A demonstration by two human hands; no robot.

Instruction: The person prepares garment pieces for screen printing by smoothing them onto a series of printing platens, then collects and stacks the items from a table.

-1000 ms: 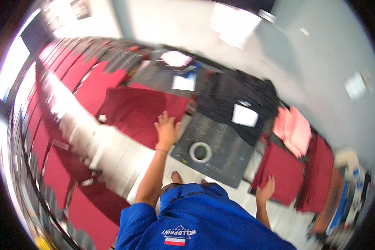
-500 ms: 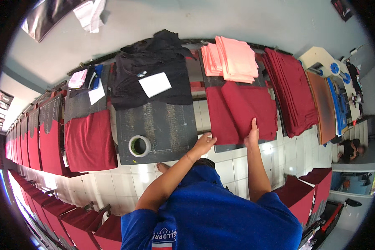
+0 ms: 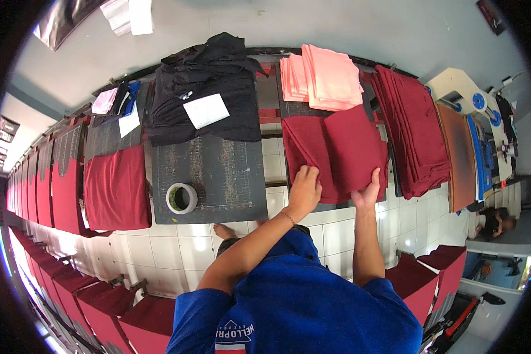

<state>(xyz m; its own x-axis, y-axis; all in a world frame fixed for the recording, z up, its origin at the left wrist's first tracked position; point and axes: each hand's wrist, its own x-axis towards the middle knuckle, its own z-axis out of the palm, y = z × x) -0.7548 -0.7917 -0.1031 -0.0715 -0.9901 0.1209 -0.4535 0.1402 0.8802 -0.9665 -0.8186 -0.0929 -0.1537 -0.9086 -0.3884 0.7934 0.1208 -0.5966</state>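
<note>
A piece of maroon cloth (image 3: 357, 141) lies partly folded on a dark board in front of me, with a raised fold running down its middle. My left hand (image 3: 305, 190) has its fingers bent and closed on the near edge, left of that fold. At the near right edge, my right hand (image 3: 367, 190) grips the cloth, thumb upward along it; some of its fingers are hidden. Directly beyond the cloth rests a stack of folded peach cloths (image 3: 331, 79). To the right lies a thick pile of maroon cloth (image 3: 410, 133).
On the board (image 3: 218, 171) to my left stands a roll of tape (image 3: 181, 198). Black fabric (image 3: 203, 79) with a white paper (image 3: 206, 111) covers its far part. More maroon cloth (image 3: 117, 192) lies on boards farther left. A person (image 3: 495, 222) sits at the far right.
My left hand has moved from the cloth's near left corner up and right onto it. The cloth's loose upper layer now lies flatter toward the right. My right hand stays at the near edge.
</note>
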